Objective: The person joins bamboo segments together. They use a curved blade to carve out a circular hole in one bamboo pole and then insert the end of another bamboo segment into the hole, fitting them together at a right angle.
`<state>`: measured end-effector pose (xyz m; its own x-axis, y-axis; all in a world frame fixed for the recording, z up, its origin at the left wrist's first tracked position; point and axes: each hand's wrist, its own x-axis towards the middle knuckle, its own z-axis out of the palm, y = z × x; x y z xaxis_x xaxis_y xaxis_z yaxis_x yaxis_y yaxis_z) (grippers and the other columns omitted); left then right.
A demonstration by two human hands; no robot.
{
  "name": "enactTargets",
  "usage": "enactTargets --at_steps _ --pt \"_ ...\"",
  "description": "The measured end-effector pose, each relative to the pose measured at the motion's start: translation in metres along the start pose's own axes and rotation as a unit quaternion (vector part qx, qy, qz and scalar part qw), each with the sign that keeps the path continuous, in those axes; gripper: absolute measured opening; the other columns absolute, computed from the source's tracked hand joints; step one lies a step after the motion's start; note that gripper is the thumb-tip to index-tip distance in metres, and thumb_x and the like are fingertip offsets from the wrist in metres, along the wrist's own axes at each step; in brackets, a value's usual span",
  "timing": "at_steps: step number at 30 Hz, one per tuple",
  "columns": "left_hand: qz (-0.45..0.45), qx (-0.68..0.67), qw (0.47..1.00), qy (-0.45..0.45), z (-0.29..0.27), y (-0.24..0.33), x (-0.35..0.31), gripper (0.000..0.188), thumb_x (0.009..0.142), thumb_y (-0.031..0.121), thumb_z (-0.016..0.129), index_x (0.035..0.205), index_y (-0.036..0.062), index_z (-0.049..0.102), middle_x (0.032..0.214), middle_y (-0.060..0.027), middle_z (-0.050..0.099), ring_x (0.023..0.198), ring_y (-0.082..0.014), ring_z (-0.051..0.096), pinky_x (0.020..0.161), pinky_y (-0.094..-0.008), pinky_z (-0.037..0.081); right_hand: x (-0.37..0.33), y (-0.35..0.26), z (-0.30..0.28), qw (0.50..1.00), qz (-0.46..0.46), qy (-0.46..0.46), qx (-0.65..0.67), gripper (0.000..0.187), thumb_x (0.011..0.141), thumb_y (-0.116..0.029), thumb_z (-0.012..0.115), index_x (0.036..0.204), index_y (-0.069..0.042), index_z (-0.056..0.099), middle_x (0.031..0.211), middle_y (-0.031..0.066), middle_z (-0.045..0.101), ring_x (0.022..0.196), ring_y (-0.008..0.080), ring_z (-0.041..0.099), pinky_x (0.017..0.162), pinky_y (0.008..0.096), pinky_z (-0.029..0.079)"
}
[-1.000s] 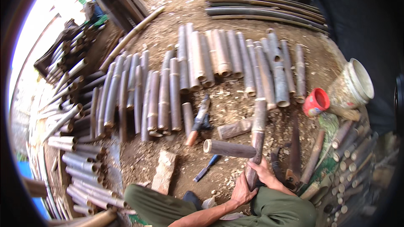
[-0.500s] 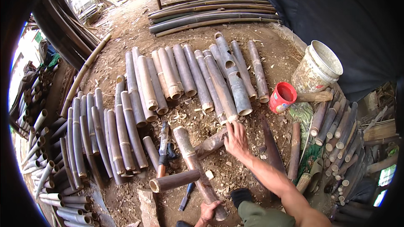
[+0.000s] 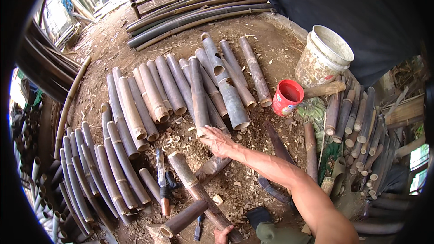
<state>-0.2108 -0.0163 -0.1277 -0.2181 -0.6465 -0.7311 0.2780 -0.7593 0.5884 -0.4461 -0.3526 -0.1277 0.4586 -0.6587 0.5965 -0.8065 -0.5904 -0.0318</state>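
Observation:
My right hand [image 3: 216, 141] reaches forward with fingers stretched out against the near end of a brown bamboo tube [image 3: 198, 92]. That tube lies in a row of cut tubes, partly over its neighbours. To its right is a grey bamboo tube [image 3: 229, 92] with holes cut in its side. Low in the picture, my left hand [image 3: 223, 235] is closed round the lower end of a bamboo length [image 3: 194, 185], and only part of the hand shows. A shorter bamboo piece [image 3: 185, 218] juts out sideways from that length. Beside it lies a long blade with a wooden handle [image 3: 162, 176].
Curved bamboo tubes [image 3: 120, 171] line the left. A red bucket [image 3: 288, 97] and a dirty white bucket [image 3: 323, 56] stand at the right, near stacked bamboo pieces [image 3: 357, 113]. Wood chips cover the ground. Long poles [image 3: 199, 16] lie at the back.
The bamboo tube at my right hand has shifted left across its neighbours. My right fingers have straightened out. The view has turned, while my left hand stays on the bamboo length.

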Motion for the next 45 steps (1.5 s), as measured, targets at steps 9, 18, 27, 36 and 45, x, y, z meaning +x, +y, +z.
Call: enactTargets --at_steps 9,18,27,36,45 --pt "-0.04 0.016 0.999 0.022 -0.022 -0.013 0.015 0.015 0.08 0.01 0.074 0.091 0.0044 0.065 0.076 -0.0006 0.062 0.065 -0.0159 0.059 0.058 -0.0312 0.051 -0.012 0.159 -0.04 0.782 0.617 -0.044 0.08 0.083 0.094 -0.047 0.058 0.154 -0.003 0.021 0.15 0.0272 0.033 0.138 0.0418 0.036 0.115 0.0508 0.031" --pt "-0.11 0.004 0.994 0.023 -0.023 -0.016 0.017 0.017 0.087 0.016 0.067 0.077 0.0014 0.067 0.063 -0.0062 0.064 0.055 -0.0193 0.061 0.05 -0.0314 0.051 -0.027 0.203 -0.02 0.826 0.56 0.043 0.054 0.067 0.08 -0.022 0.076 0.138 -0.007 0.049 0.138 0.0218 0.046 0.126 0.0383 0.045 0.109 0.0493 0.036" --pt "-0.204 -0.017 0.979 -0.023 -0.051 -0.044 0.027 0.021 0.088 0.024 0.067 0.082 0.0045 0.069 0.068 -0.0032 0.065 0.063 -0.0167 0.061 0.061 -0.0329 0.05 -0.005 0.225 -0.071 0.877 0.447 -0.166 0.055 0.051 0.09 -0.045 0.062 0.121 -0.005 0.053 0.114 0.0263 0.061 0.109 0.0426 0.057 0.087 0.0527 0.05" --pt "-0.149 -0.008 0.988 -0.027 -0.041 -0.033 0.022 0.025 0.089 0.031 0.067 0.09 0.0062 0.071 0.076 -0.0028 0.067 0.07 -0.0176 0.06 0.066 -0.0339 0.049 -0.013 0.098 -0.082 0.965 0.208 -0.157 0.001 0.072 0.085 -0.051 0.068 0.135 -0.003 0.048 0.136 0.0205 0.042 0.117 0.037 0.052 0.095 0.0525 0.048" --pt "-0.156 -0.027 0.987 -0.028 -0.051 -0.047 0.028 0.02 0.089 0.022 0.065 0.09 0.0021 0.07 0.078 -0.0071 0.068 0.068 -0.0212 0.061 0.066 -0.0355 0.051 -0.018 0.048 -0.055 0.935 0.261 -0.211 0.115 0.073 0.085 -0.025 0.074 0.144 -0.004 0.035 0.132 0.0285 0.037 0.093 0.0367 0.063 0.063 0.032 0.063"
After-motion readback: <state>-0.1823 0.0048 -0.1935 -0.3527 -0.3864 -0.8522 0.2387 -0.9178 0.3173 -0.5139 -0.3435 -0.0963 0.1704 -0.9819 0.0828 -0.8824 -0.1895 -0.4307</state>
